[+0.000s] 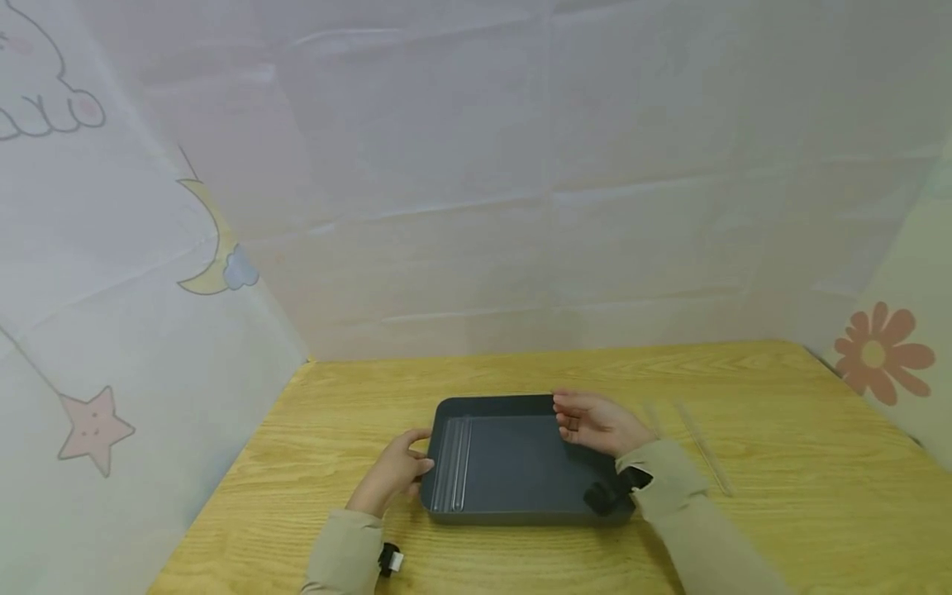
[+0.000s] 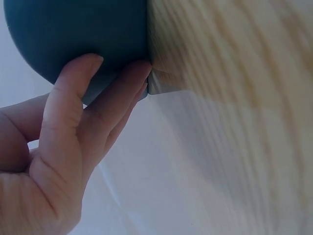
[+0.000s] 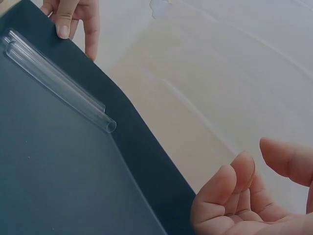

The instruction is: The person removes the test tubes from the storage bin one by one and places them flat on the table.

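Observation:
A dark grey-blue rectangular tray [image 1: 535,518] sits on the table, with several clear tubes [image 1: 451,463] lying side by side along its left wall. My left hand [image 1: 394,475] is at the tray's left side; in the left wrist view its fingers [image 2: 117,95] rest against the outer wall without curling round it. Over the far right part of the tray is my right hand [image 1: 598,421], its fingers loosely bent and nothing between them. In the right wrist view this hand [image 3: 244,200] appears beside the tray's wall, thumb apart from the fingers.
Clear tubes also lie on the wood-grain table [image 1: 803,430] right of the tray, one long tube [image 1: 702,446] in plain sight and another partly behind the right hand. Printed cloth walls [image 1: 521,207] rise behind and at both sides. Each wrist carries a small black camera [image 1: 606,496].

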Action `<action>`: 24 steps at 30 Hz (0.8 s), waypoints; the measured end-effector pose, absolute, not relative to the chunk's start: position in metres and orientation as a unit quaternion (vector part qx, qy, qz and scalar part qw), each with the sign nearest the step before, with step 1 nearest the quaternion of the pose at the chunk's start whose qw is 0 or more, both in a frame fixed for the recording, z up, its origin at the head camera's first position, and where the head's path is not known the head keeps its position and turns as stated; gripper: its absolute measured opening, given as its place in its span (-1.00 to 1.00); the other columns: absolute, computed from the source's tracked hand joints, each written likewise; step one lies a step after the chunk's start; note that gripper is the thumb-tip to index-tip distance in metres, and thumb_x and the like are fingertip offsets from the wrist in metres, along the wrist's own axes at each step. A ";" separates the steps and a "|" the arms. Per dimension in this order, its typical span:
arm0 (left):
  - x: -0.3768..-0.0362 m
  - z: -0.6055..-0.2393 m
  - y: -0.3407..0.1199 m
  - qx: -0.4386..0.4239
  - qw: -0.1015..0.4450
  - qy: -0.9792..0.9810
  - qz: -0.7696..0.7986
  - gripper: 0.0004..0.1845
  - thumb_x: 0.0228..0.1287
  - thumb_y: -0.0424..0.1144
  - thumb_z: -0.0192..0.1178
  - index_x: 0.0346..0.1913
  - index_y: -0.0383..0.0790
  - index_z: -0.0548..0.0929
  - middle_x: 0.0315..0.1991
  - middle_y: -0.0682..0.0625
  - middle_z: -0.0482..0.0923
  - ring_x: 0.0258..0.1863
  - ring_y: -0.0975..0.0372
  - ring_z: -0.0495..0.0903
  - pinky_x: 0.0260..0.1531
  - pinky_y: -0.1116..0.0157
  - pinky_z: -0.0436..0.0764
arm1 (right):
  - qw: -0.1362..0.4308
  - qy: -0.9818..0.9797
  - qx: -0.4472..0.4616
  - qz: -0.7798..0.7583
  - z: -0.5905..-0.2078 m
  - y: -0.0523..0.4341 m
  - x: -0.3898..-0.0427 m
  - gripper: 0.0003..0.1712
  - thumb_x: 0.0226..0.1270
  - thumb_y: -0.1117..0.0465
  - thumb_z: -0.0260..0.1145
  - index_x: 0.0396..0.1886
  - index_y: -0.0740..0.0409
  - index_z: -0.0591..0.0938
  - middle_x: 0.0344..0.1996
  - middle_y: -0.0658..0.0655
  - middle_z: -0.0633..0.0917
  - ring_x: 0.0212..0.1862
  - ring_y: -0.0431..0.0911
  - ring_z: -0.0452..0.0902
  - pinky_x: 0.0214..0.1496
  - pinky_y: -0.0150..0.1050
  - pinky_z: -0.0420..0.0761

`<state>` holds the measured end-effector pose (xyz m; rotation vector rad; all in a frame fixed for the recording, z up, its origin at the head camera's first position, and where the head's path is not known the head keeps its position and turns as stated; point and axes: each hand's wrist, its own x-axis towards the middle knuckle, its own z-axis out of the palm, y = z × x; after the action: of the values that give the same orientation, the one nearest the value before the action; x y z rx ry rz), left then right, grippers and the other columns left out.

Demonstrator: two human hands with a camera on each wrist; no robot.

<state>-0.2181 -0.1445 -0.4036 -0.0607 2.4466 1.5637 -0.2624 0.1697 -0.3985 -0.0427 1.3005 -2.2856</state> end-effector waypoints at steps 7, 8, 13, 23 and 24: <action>-0.217 -0.405 -0.146 -0.023 0.118 0.830 0.544 -0.44 0.36 -0.57 0.05 0.40 -0.40 0.27 -0.12 -0.31 0.54 -0.45 0.13 0.56 -0.65 0.33 0.37 | 0.261 0.485 -0.006 -0.835 -0.402 0.155 -0.265 -0.66 0.55 0.32 0.01 0.23 0.19 0.22 -0.41 -0.01 0.57 -0.37 -0.19 0.47 -0.23 -0.30 0.49; -0.217 -0.405 -0.146 -0.024 0.120 0.829 0.545 -0.44 0.36 -0.57 0.05 0.41 -0.39 0.27 -0.10 -0.32 0.53 -0.44 0.13 0.56 -0.65 0.34 0.37 | 0.262 0.487 -0.004 -0.834 -0.402 0.153 -0.265 -0.65 0.55 0.32 0.00 0.24 0.19 0.22 -0.39 0.00 0.56 -0.37 -0.18 0.47 -0.22 -0.30 0.49; -0.218 -0.405 -0.146 -0.027 0.120 0.830 0.544 -0.43 0.36 -0.56 0.05 0.41 -0.38 0.27 -0.09 -0.31 0.54 -0.43 0.13 0.57 -0.63 0.34 0.39 | 0.264 0.494 0.005 -0.829 -0.403 0.143 -0.267 -0.61 0.56 0.31 -0.02 0.30 0.23 0.22 -0.35 0.02 0.53 -0.36 -0.18 0.45 -0.22 -0.29 0.48; -0.217 -0.404 -0.144 -0.021 0.116 0.837 0.535 -0.44 0.35 -0.56 0.07 0.40 -0.39 0.28 -0.14 -0.28 0.57 -0.43 0.14 0.59 -0.62 0.32 0.44 | 0.281 0.501 0.001 -0.818 -0.406 0.123 -0.271 -0.35 0.56 0.31 -0.01 0.50 0.32 -0.03 -0.37 0.01 0.55 -0.36 -0.19 0.48 -0.23 -0.29 0.47; -0.217 -0.404 -0.144 -0.020 0.115 0.838 0.533 -0.44 0.35 -0.56 0.07 0.40 -0.38 0.29 -0.14 -0.28 0.57 -0.43 0.15 0.59 -0.62 0.32 0.42 | 0.280 0.502 0.003 -0.818 -0.407 0.122 -0.271 -0.35 0.56 0.31 -0.01 0.50 0.32 -0.02 -0.38 0.01 0.55 -0.37 -0.19 0.48 -0.24 -0.29 0.47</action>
<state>-0.2172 -0.1438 -0.4041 -0.0584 2.4552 1.5616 -0.2705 0.1218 -0.4066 0.0089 1.3457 -2.1934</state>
